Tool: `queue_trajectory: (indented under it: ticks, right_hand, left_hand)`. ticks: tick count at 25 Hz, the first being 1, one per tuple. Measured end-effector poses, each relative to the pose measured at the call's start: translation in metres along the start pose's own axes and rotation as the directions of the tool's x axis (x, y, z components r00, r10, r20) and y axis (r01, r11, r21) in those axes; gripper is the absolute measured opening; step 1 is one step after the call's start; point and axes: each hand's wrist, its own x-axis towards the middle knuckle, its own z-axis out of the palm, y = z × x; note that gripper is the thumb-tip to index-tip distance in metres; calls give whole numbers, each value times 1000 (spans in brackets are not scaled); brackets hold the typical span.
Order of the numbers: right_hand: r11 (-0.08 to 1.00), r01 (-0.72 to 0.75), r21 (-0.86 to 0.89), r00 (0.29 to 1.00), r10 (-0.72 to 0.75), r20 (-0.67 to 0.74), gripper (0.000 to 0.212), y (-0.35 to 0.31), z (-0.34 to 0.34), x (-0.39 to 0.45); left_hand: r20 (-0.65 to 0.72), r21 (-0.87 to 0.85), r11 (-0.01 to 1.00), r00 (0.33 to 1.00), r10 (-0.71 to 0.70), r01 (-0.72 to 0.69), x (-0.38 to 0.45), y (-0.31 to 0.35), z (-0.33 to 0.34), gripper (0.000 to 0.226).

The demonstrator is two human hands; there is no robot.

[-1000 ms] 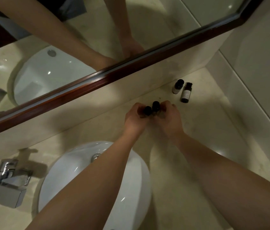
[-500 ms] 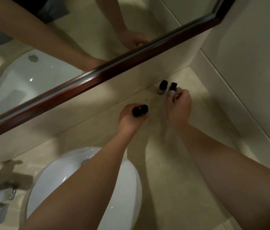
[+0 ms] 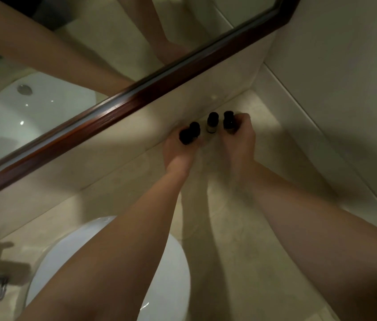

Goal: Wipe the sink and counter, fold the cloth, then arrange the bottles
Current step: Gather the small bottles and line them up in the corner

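Note:
Several small bottles with black caps are near the back of the beige counter point(image 3: 264, 205), close to the wall. My left hand point(image 3: 179, 150) is closed around two dark bottles point(image 3: 190, 133), caps pointing away from me. My right hand point(image 3: 238, 137) grips another dark bottle point(image 3: 228, 120) at the far right. Between my hands a pale bottle point(image 3: 211, 123) with a black cap stands free. The white oval sink point(image 3: 166, 274) lies at the lower left, partly under my left forearm. No cloth is in view.
A dark wood-framed mirror point(image 3: 136, 100) runs diagonally above the counter and reflects my arms and the basin. A chrome faucet point(image 3: 0, 288) sits at the lower left edge. A side wall point(image 3: 345, 89) closes off the counter on the right.
Both hands have moved toward the back wall. My left hand carried its two bottles up beside the pale bottle. My right hand took hold of the far-right bottle.

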Motion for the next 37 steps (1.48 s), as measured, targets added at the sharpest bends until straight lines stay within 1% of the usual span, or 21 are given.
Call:
queue_trajectory:
  ticks: [2,5,8,11,14,18,22,26,30,33,35,37]
  right_hand:
    - [998,63,-2,997,-63,42,24,3,-4,-5]
    - [992,124,6,989,-124,79,30,9,-6,-4]
    - [985,171,5,969,-170,177,36,13,-5,1]
    - [975,218,-35,951,-205,231,43,9,-5,5]
    - [958,279,-68,925,-249,286,54,6,-3,5]
    - [952,301,-61,919,-272,286,47,2,2,4]
    - [966,256,-44,932,-235,274,33,5,1,7]
    - [951,297,-86,920,-261,292,35,6,0,7]
    - [937,337,-91,902,-294,315,27,3,-1,0]
    - [926,371,-73,876,-323,359,26,2,-5,-16]
    - [915,394,-85,863,-336,378,26,0,-6,-31]
    - [909,400,-114,854,-325,406,21,-5,-5,-48]
  left_hand:
    - [-24,5,1000,1000,-12,12,4,2,4,13]
    - [-33,-35,999,999,-10,9,8,4,9,15]
    - [-9,-34,999,1000,22,-22,10,6,11,25]
    - [14,-40,998,998,58,-57,14,5,10,34]
    - [33,-14,996,996,86,-86,15,3,8,40]
    - [24,-22,994,994,109,-109,14,1,6,41]
    - [25,-34,993,993,115,-114,12,2,4,37]
    - [42,-11,996,995,94,-93,13,-1,2,37]
    - [72,29,998,996,52,-54,11,-7,-2,33]
    - [87,-34,999,996,27,-24,-1,-13,-13,34]
    - [85,-101,995,996,26,-18,-14,-21,-26,29]
    - [91,-142,990,996,15,-2,-30,-30,-39,24]
